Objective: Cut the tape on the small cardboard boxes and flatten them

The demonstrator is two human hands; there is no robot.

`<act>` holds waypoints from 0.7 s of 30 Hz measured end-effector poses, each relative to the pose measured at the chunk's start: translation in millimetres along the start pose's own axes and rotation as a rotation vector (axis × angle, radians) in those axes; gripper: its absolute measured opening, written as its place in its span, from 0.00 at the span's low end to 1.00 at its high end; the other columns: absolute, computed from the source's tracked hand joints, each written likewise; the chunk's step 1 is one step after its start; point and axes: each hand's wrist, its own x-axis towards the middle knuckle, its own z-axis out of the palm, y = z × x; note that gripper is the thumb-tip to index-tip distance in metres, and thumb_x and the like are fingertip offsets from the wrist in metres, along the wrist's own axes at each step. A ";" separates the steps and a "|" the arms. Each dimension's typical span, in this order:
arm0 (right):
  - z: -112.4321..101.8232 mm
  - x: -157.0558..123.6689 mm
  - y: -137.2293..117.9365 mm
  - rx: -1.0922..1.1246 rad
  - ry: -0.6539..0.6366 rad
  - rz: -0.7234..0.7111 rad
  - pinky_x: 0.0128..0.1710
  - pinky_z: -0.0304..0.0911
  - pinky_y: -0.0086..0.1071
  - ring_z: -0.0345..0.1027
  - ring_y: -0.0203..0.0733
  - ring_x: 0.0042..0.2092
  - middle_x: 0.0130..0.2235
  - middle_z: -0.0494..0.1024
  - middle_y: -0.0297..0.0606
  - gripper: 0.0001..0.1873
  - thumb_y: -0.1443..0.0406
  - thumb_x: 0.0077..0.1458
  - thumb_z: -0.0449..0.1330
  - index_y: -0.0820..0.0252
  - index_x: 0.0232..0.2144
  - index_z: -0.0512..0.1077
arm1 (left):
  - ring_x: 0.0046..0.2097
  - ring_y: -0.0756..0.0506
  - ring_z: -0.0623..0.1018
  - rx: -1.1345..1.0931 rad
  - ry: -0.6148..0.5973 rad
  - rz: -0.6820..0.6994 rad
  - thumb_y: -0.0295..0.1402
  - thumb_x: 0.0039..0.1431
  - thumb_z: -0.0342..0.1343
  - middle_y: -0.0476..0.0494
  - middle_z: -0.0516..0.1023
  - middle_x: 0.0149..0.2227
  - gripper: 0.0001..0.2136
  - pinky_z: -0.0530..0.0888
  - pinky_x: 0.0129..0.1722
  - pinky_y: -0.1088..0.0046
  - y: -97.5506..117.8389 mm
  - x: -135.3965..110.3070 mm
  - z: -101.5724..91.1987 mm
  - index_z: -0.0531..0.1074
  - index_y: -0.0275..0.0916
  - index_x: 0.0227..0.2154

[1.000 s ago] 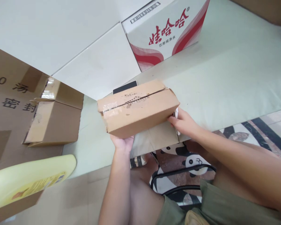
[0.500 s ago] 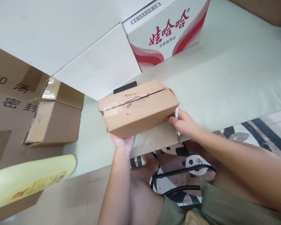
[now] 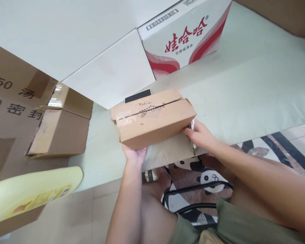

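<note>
A small brown cardboard box (image 3: pixel 155 123) with a taped, partly torn top seam is held tilted above the pale green surface (image 3: pixel 234 84). My left hand (image 3: pixel 134 154) supports it from below at the near left corner; most of its fingers are hidden under the box. At the right end, my right hand (image 3: pixel 198 134) grips the lower corner, thumb on the near side. A bit of white paper or label (image 3: pixel 192 126) shows beside the right fingers. Under the box, near the surface's front edge, lies a flat piece of cardboard (image 3: pixel 174 149).
A white carton with red markings (image 3: pixel 185 44) stands behind. Beside it rises a large white panel (image 3: pixel 112 67), with a dark flat device (image 3: pixel 138 96) at its foot. Brown cartons (image 3: pixel 68 132) and a yellow bottle (image 3: pixel 40 189) are at left. A black metal frame (image 3: pixel 198 186) is below.
The view has shifted slightly, so the surroundings sit a little lower and to the right. Both hands keep the same hold on the cardboard box.
</note>
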 end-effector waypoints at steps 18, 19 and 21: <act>0.9 -0.1 0.9 -0.003 0.002 0.006 0.38 0.63 0.43 0.69 0.48 0.36 0.29 0.72 0.33 0.09 0.65 0.46 0.53 0.55 0.34 0.65 | 0.34 0.39 0.81 0.011 0.002 0.002 0.49 0.55 0.52 0.41 0.81 0.30 0.20 0.77 0.28 0.65 0.3 0.9 -1.7 0.79 0.39 0.39; 0.9 -0.3 0.4 -0.001 0.004 0.004 0.38 0.63 0.43 0.69 0.48 0.36 0.28 0.72 0.33 0.09 0.65 0.46 0.53 0.55 0.34 0.65 | 0.34 0.39 0.81 0.013 -0.001 0.004 0.49 0.55 0.52 0.41 0.80 0.29 0.20 0.77 0.28 0.65 0.3 0.8 -1.5 0.79 0.39 0.40; 0.6 -0.5 -0.6 0.004 0.004 -0.004 0.38 0.63 0.42 0.68 0.48 0.36 0.28 0.72 0.33 0.10 0.65 0.46 0.53 0.55 0.34 0.65 | 0.34 0.39 0.81 0.018 -0.003 0.006 0.49 0.56 0.51 0.42 0.80 0.28 0.21 0.77 0.28 0.66 0.5 0.7 -0.9 0.79 0.40 0.40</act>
